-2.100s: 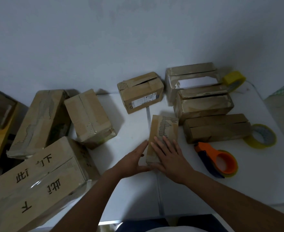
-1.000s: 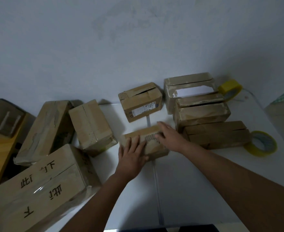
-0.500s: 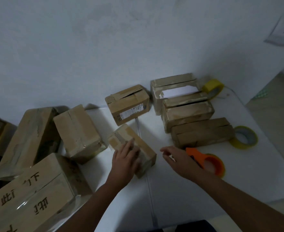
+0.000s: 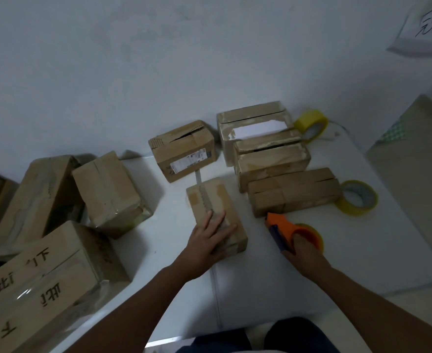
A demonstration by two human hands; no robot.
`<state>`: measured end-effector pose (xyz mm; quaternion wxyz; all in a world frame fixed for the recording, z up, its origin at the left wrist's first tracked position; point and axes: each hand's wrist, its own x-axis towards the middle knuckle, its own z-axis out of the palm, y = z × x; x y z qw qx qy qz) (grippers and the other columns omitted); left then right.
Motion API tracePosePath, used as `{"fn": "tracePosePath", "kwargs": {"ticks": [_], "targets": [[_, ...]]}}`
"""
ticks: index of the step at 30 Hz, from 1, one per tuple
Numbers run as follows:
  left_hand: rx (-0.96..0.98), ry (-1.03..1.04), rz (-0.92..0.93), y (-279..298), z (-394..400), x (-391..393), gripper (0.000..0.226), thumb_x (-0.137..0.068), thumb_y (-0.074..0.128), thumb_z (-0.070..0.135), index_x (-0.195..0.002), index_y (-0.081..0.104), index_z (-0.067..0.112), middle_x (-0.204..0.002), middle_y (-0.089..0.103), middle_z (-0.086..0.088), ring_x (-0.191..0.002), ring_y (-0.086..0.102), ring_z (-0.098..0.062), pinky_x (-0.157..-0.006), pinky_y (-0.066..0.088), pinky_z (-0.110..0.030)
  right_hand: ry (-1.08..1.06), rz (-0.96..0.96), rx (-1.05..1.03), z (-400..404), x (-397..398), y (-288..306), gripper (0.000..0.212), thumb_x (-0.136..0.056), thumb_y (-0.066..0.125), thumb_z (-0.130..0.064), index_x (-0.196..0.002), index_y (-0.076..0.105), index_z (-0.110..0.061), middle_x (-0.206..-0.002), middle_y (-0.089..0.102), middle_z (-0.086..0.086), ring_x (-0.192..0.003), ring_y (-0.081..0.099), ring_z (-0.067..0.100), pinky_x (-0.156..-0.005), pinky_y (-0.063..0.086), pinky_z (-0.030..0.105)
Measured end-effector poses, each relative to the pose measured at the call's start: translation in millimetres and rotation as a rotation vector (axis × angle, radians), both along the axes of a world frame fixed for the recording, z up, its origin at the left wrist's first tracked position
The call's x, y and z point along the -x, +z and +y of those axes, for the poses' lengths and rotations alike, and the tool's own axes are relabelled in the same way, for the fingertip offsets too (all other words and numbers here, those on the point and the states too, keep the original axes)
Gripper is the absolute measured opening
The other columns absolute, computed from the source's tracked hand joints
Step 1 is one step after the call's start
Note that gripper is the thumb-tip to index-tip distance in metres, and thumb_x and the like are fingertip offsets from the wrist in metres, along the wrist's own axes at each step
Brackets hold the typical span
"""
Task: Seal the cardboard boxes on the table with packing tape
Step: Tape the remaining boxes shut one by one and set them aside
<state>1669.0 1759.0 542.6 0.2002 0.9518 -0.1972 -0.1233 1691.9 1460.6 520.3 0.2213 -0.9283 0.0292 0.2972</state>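
The left hand (image 4: 208,240) is lying flat, fingers spread, on the near end of a small box (image 4: 216,212) in the middle of the white table (image 4: 362,256), pressing down on it rather than gripping it. The right hand (image 4: 304,253) is closing around the orange tape dispenser (image 4: 287,231), fingers wrapped over its handle, with the tool resting on the table just right of that box (its yellow roll is showing behind the fingers). Beyond the dispenser three long boxes (image 4: 293,191) are sitting side by side in a staggered row, the farthest one showing a white sheet in its open top. A labelled box (image 4: 184,150) with gaping flaps is standing near the wall. Two loose yellow tape rolls are lying on the right: one (image 4: 357,197) touching the nearest long box, another (image 4: 311,124) by the wall. Larger boxes (image 4: 108,189) are piling up at the left edge, the nearest bearing printed characters.
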Motion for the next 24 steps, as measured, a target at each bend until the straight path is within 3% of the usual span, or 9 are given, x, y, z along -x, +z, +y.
{"fn": "tracePosePath", "kwargs": {"ticks": [3, 5, 8, 12, 15, 17, 19, 21, 24], "targets": [[-0.094, 0.017, 0.009, 12, -9, 6, 0.069, -0.098, 0.058, 0.028, -0.155, 0.021, 0.04, -0.163, -0.011, 0.018, -0.151, -0.017, -0.016, -0.117, 0.0, -0.052, 0.041, 0.033, 0.015, -3, -2, 2, 0.036, -0.098, 0.053, -0.028, -0.122, 0.044, -0.003, -0.11, 0.05, 0.01, -0.105, 0.055, 0.027, -0.076, 0.033, 0.028], [-0.048, 0.054, -0.072, 13, -11, 14, 0.067, -0.096, 0.061, 0.023, -0.153, 0.03, 0.035, -0.165, 0.0, 0.015, -0.152, -0.005, -0.017, -0.116, 0.003, -0.052, 0.086, 0.05, 0.056, -7, -3, 6, 0.021, -0.099, 0.05, -0.029, -0.108, 0.044, -0.011, -0.112, 0.057, 0.012, -0.097, 0.057, 0.026, -0.075, 0.041, 0.031], [0.023, 0.118, -0.156, 3, -10, 27, 0.068, -0.089, 0.07, 0.013, -0.149, 0.041, 0.028, -0.162, 0.024, 0.005, -0.149, 0.022, -0.025, -0.116, 0.025, -0.049, 0.16, 0.027, 0.121, -17, -6, 16, 0.01, -0.102, 0.041, -0.023, -0.1, 0.038, -0.014, -0.109, 0.062, 0.012, -0.09, 0.06, 0.024, -0.068, 0.041, 0.031], [0.073, 0.191, -0.172, 1, -18, 32, 0.074, -0.088, 0.069, 0.002, -0.151, 0.038, 0.026, -0.16, 0.03, 0.003, -0.149, 0.024, -0.024, -0.116, 0.031, -0.049, 0.145, -0.04, 0.002, -43, -12, 39, 0.029, -0.101, 0.038, -0.012, -0.129, 0.04, -0.006, -0.116, 0.061, 0.016, -0.097, 0.06, 0.027, -0.077, 0.048, 0.035], [0.044, 0.229, -0.151, -1, -24, 31, 0.077, -0.085, 0.073, 0.006, -0.15, 0.038, 0.029, -0.158, 0.034, 0.003, -0.148, 0.027, -0.025, -0.111, 0.038, -0.057, 0.113, -0.042, -0.133, -59, -12, 55, 0.019, -0.103, 0.032, -0.012, -0.116, 0.045, -0.01, -0.109, 0.062, 0.017, -0.088, 0.059, 0.024, -0.066, 0.044, 0.03], [0.051, 0.298, -0.114, 2, -30, 31, 0.071, -0.088, 0.072, 0.015, -0.146, 0.037, 0.038, -0.158, 0.034, 0.008, -0.148, 0.026, -0.02, -0.111, 0.034, -0.06, 0.049, -0.04, -0.205, -64, -12, 62, 0.013, -0.104, 0.034, -0.015, -0.107, 0.046, -0.013, -0.104, 0.061, 0.013, -0.082, 0.056, 0.019, -0.061, 0.039, 0.025], [0.173, 0.409, -0.111, 16, -43, 28, 0.054, -0.093, 0.067, 0.019, -0.139, 0.047, 0.037, -0.152, 0.041, 0.011, -0.142, 0.035, -0.016, -0.112, 0.033, -0.053, -0.027, -0.039, -0.265, -64, -10, 66, 0.012, -0.103, 0.038, -0.02, -0.106, 0.048, -0.014, -0.102, 0.06, 0.009, -0.082, 0.056, 0.016, -0.062, 0.039, 0.026], [0.444, 0.594, -0.078, 40, -60, 24, 0.037, -0.096, 0.062, 0.015, -0.129, 0.058, 0.031, -0.138, 0.051, 0.014, -0.127, 0.05, -0.013, -0.105, 0.044, -0.039, -0.05, -0.065, -0.299, -61, -7, 71, 0.015, -0.102, 0.043, -0.027, -0.105, 0.051, -0.015, -0.102, 0.062, 0.006, -0.084, 0.058, 0.015, -0.063, 0.04, 0.027], [0.858, 0.853, 0.221, 71, -82, 14, 0.023, -0.099, 0.058, 0.019, -0.119, 0.066, 0.028, -0.12, 0.066, 0.009, -0.113, 0.06, -0.014, -0.096, 0.052, -0.037, -0.073, -0.147, -0.336, -54, -5, 81, 0.031, -0.099, 0.046, -0.044, -0.104, 0.057, -0.016, -0.1, 0.064, 0.003, -0.088, 0.062, 0.016, -0.066, 0.044, 0.027]]}}
